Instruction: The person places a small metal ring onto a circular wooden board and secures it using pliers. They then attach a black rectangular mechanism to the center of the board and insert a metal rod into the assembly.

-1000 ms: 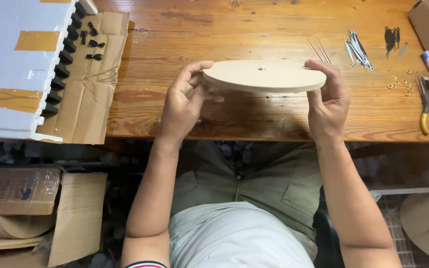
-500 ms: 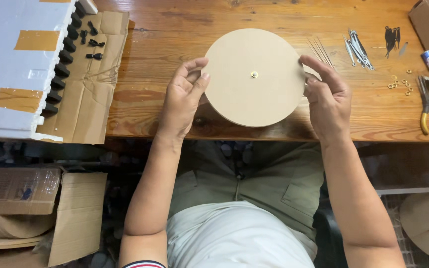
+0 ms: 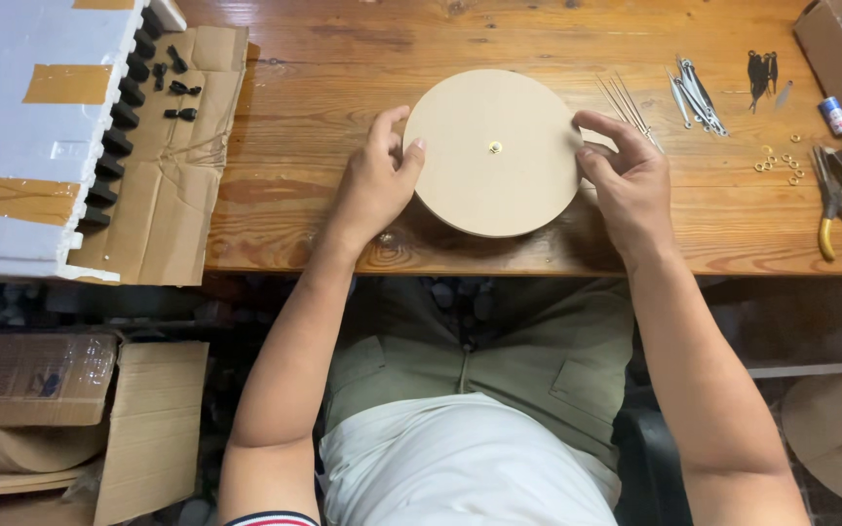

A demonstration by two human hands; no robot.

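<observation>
A round, pale wooden disc [image 3: 494, 151] with a small brass fitting at its centre lies flat on the wooden table [image 3: 343, 58]. My left hand [image 3: 374, 180] grips its left edge with thumb and fingers. My right hand [image 3: 626, 180] holds its right edge the same way. Both forearms reach up from my lap.
Thin metal rods [image 3: 626, 102], metal clock hands [image 3: 696, 93], black hands [image 3: 760, 70] and small brass rings [image 3: 780, 161] lie at right. Yellow-handled pliers [image 3: 835, 209] sit near the right edge. A white foam block [image 3: 36, 127] and cardboard [image 3: 172, 156] with black parts lie at left.
The disc was held edge-on above the table, then turned face-up and lowered. It now rests flat on the table, with both hands still on its edges.
</observation>
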